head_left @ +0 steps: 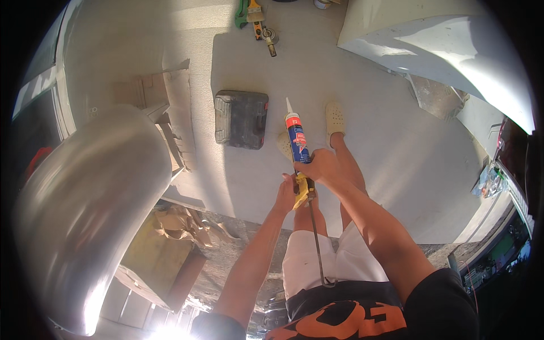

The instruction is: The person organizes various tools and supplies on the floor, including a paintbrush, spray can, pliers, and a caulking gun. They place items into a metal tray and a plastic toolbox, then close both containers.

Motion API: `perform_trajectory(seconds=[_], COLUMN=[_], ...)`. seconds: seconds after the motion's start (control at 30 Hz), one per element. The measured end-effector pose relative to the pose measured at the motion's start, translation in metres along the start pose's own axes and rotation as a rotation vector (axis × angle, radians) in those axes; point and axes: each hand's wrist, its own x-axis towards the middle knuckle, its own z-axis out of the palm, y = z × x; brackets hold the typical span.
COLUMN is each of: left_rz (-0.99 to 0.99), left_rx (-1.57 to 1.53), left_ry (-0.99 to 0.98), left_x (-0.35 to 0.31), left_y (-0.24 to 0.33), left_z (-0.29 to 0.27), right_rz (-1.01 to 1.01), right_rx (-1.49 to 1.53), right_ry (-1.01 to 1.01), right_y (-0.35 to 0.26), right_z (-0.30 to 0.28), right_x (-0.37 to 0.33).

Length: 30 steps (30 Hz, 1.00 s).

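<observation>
A caulking gun [302, 190] with a yellow body is held out before me, loaded with a blue, red and white sealant cartridge [298, 140]. The cartridge's pale tapered nozzle [289, 106] points away from me. My left hand [286, 195] is closed at the yellow handle, its fingers partly hidden behind the gun. Around the cartridge's near end, where it meets the gun, my right hand [322, 167] is closed. The gun's long thin rod [317, 238] runs back toward my waist and ends in a hook.
On the pale floor lies a dark tool case [242, 119], left of my clogs [335, 117]. Farther off are a paintbrush [255, 12] and other small tools. A big shiny metal cylinder [96, 209] stands left, beside cardboard [187, 224]. A white panel [430, 45] juts in at the far right.
</observation>
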Motion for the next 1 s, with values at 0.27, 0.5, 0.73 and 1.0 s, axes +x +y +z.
perform_trajectory(seconds=[0.27, 0.5, 0.73, 1.0], left_rz=[-0.254, -0.077, 0.082, 0.265], left_rx=[0.231, 0.310, 0.485, 0.233], left_ry=[0.265, 0.331, 0.370, 0.289], left_x=[0.016, 0.012, 0.000, -0.007], left_y=[-0.015, 0.014, 0.043, 0.016], left_z=[0.025, 0.033, 0.034, -0.001], right_rz=[-0.156, -0.123, -0.098, -0.130], right_rx=[-0.097, 0.179, 0.501, 0.158], right_ry=[0.190, 0.150, 0.049, 0.092], right_y=[0.007, 0.015, 0.018, -0.022], right_z=[0.020, 0.019, 0.012, -0.014], right_x=[-0.007, 0.004, 0.014, -0.021])
